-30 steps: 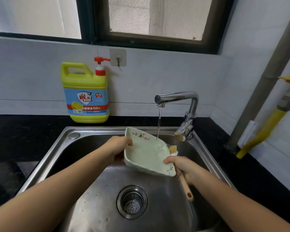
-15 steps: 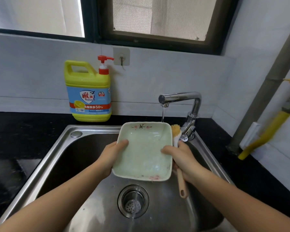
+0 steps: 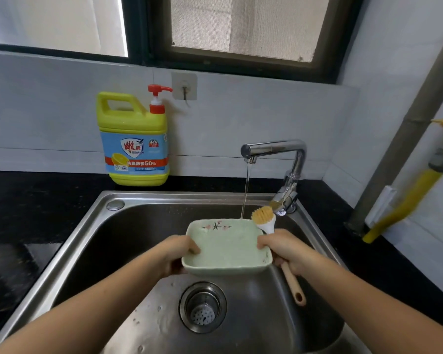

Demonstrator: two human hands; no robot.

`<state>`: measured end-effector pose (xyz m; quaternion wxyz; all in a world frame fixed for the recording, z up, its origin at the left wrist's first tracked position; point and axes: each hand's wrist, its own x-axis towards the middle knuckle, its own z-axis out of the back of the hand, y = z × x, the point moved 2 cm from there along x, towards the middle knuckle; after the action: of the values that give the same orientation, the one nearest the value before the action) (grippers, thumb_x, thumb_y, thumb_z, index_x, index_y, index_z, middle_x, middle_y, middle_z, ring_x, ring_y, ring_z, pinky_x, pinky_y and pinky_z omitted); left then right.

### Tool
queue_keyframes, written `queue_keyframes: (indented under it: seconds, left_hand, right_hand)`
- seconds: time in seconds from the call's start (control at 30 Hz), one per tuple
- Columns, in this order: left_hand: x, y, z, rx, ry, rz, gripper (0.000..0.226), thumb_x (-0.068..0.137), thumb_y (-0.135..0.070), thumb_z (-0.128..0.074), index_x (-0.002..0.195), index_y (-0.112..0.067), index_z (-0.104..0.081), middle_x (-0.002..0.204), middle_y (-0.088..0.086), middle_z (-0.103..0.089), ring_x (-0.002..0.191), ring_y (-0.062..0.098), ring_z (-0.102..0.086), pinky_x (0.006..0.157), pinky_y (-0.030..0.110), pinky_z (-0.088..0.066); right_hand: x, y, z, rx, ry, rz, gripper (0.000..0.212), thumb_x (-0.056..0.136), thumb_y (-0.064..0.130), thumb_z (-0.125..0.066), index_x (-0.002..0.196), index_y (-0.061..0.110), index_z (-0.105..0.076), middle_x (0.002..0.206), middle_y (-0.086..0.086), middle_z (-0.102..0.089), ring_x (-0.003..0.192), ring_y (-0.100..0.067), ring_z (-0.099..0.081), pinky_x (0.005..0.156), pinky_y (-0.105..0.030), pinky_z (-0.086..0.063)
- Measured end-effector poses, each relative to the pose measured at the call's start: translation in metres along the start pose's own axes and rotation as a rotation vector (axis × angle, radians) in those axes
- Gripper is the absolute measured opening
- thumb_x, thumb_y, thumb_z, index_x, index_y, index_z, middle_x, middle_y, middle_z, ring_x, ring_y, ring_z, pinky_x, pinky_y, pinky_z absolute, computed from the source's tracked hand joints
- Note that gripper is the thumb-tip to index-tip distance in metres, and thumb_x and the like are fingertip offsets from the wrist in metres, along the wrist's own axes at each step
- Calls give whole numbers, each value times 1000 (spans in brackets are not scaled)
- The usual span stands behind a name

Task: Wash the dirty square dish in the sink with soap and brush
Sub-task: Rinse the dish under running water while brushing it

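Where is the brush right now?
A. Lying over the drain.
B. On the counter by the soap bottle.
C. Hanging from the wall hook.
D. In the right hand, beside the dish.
D: the right hand grips the brush against the square dish, bristles up.

Head view, facing down, near sink [image 3: 189, 196] (wide-angle)

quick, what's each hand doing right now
Left hand: grips the square dish by its left edge.
Right hand: holds the dish's right edge plus the brush.
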<state>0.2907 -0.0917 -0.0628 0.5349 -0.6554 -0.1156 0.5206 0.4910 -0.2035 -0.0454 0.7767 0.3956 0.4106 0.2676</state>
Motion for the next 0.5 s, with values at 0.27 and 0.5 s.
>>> queue_keyframes:
  seconds: [0.27, 0.5]
  left_hand:
    - [2, -5, 17, 128, -61, -262, 31, 82, -1, -64, 111, -10, -61, 101, 12, -68, 88, 29, -66, 73, 38, -55]
    - [0, 5, 22, 99, -60, -443, 21, 86, -10, -63, 105, -19, -60, 100, 5, -69, 88, 21, -68, 70, 33, -56]
  right_hand:
    - [-6, -9, -12, -161, 98, 63, 19, 78, 1, -59, 97, 1, -61, 73, -13, -60, 45, -12, -48, 34, -18, -30]
    - [-15, -1, -21, -279, 11, 382, 29, 85, 5, -48, 107, 23, -51, 94, 2, -60, 79, -16, -61, 57, -27, -50]
